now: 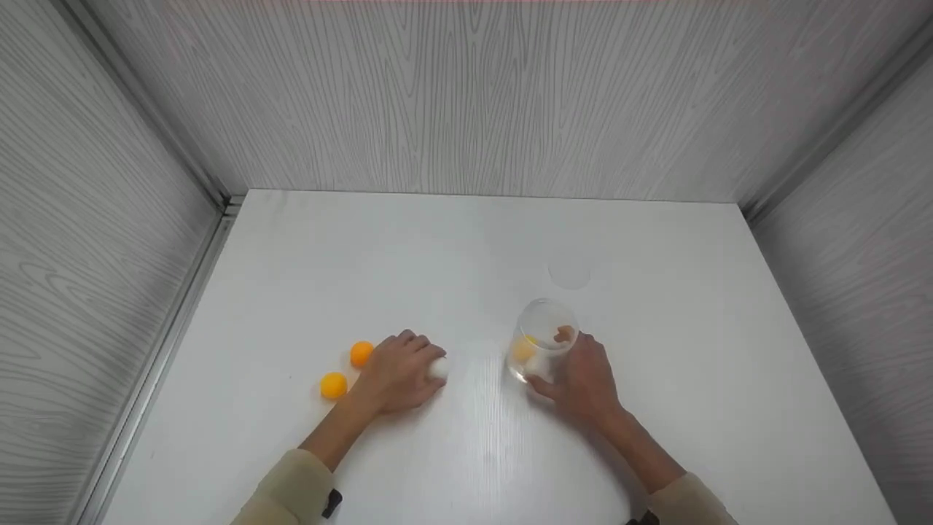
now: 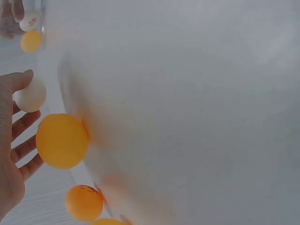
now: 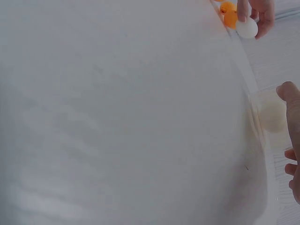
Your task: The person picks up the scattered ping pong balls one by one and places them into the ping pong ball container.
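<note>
My left hand (image 1: 403, 373) pinches a white ping-pong ball (image 1: 438, 368) between thumb and fingers, close over the table. In the left wrist view an orange ping-pong ball (image 2: 63, 140) lies right by its fingertips, with another orange ball (image 2: 84, 203) beyond. Wrapped around the side of an open clear jar (image 1: 531, 324), my right hand (image 1: 587, 379) holds it upright on the table. Through the jar's wall show a yellow-orange ball (image 1: 523, 350) and a white ball (image 2: 31, 20) at the bottom. The right palm is partly hidden in the right wrist view.
Left of the left hand sit two orange balls, the nearer one (image 1: 334, 386) apart from the farther one (image 1: 362, 354). A clear round disc, like a lid (image 1: 569, 273), lies behind the jar on the white table (image 1: 408, 255). Grey wood-grain panels (image 1: 466, 95) enclose the back and sides.
</note>
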`<state>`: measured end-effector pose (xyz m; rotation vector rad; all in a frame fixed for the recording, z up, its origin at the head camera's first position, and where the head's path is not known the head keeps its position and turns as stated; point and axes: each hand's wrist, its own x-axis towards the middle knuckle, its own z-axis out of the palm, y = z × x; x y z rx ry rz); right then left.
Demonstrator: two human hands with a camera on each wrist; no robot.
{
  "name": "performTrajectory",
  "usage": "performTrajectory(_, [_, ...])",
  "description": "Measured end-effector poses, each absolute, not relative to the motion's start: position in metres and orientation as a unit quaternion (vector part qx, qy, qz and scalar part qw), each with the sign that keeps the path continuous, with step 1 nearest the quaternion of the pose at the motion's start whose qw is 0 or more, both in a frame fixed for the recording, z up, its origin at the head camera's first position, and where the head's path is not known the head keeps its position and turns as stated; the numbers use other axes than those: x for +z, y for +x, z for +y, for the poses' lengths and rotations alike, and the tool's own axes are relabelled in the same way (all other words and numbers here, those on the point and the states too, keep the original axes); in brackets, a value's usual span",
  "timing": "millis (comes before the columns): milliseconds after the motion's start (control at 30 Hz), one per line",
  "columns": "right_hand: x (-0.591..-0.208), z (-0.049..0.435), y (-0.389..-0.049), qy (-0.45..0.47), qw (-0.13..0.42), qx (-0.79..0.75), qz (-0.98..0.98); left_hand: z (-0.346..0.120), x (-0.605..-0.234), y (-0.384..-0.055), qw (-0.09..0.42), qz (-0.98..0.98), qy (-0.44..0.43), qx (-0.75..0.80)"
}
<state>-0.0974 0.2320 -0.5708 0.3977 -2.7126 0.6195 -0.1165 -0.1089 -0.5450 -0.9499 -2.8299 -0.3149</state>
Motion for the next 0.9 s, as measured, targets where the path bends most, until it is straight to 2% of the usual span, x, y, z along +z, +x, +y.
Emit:
performTrajectory(133, [-0.571,0.232,-0.097,0.142,0.17,0.22,-0.95,-0.106,-0.54,-0.116,0.07,-0.94,-0.313,-0.119])
performTrajectory(433, [-0.574,0.232,-0.098,0.154,0.182,0.212,-0.948,-0.096,-0.531,-0.117,0.107,-0.928,-0.315,-0.168])
performTrajectory(900, [-0.572,0.231,-0.098,0.136,0.156,0.229,-0.951,-0.077,-0.516,-0.116,0.166,-0.901,-0.33,-0.226])
